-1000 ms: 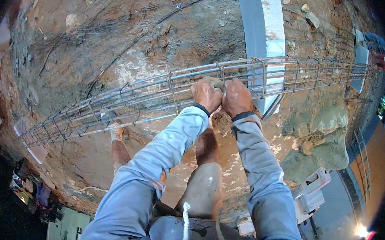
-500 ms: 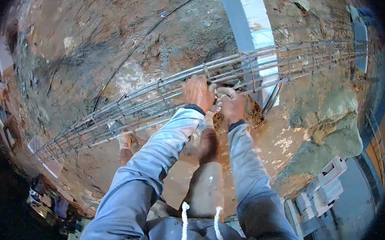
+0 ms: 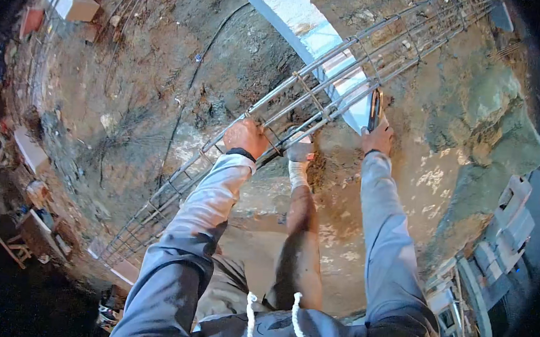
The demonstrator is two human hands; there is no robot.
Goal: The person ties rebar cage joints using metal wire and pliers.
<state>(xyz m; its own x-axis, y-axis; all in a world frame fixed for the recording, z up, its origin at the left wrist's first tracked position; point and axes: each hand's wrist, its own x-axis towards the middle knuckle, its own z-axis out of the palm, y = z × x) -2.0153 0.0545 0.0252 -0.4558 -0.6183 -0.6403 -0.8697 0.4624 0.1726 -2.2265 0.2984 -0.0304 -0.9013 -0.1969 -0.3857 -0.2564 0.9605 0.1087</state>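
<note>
Two bare hands in grey-blue long sleeves work at a long cage of grey steel reinforcing bars [image 3: 313,91], seen from above the person's own chest. The cage runs slantwise over bare brown earth [image 3: 132,84].

The left hand [image 3: 246,137] is closed over the cage's upper bar. Its fingers curl tight round the bar, just beside one of the thin cross hoops.

The right hand [image 3: 378,138] is off the cage, out past its lower edge. Its fingers are wrapped round the bottom of a dark, narrow metal tool [image 3: 375,110], which stands upright above the knuckles. The tool's tip is close to the lowest bar; whether it touches cannot be told.

A moment earlier both hands were pressed together at one spot on the cage. Since then the right hand has swung away to the side. Only the left hand now grips the cage, and the tool sits beside a different crossing of bars.

Between the two hands, under the cage, the person's foot in a white sock [image 3: 298,153] stands on the earth. Beyond the right fingertips, a white rectangular concrete beam [image 3: 293,13] passes beneath the cage.
</note>
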